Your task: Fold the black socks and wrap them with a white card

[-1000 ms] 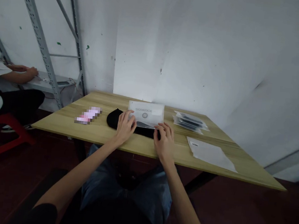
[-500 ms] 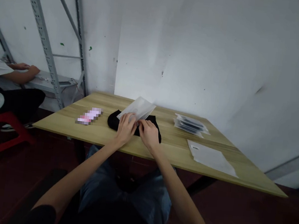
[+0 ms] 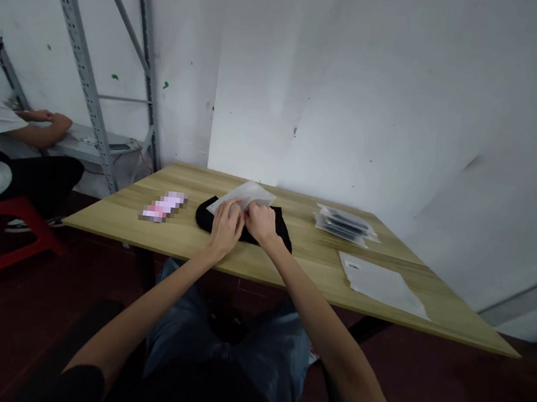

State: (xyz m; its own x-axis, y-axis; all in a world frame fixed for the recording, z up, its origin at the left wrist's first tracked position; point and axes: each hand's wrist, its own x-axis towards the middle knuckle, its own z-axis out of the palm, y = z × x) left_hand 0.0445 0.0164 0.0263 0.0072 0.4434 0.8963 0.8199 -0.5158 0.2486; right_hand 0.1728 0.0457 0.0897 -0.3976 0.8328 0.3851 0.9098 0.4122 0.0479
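My left hand [image 3: 226,227] grips the near-left part of a frosted translucent plastic bag [image 3: 249,191], its fingers closed over the edge. Close beside it, my right hand [image 3: 262,223] is closed on the bag's near edge, with the fingertips partly hidden. The bag is tilted, its far end lifted above a folded black cloth item [image 3: 284,229]. That black item lies flat on the table under both hands, and its middle is covered by them and the bag.
On the wooden table [image 3: 309,269], a pixelated pink item [image 3: 163,206] lies left. Several filled frosted bags [image 3: 345,224] are stacked right, with a flat frosted bag [image 3: 382,283] nearer me. A person [image 3: 40,132] sits left by a metal rack [image 3: 77,40] and red stool [image 3: 13,206].
My right hand has moved slightly up and left, and its fingers have curled in more tightly. The bag's far part has dropped and bent a little. The view has shifted slightly.
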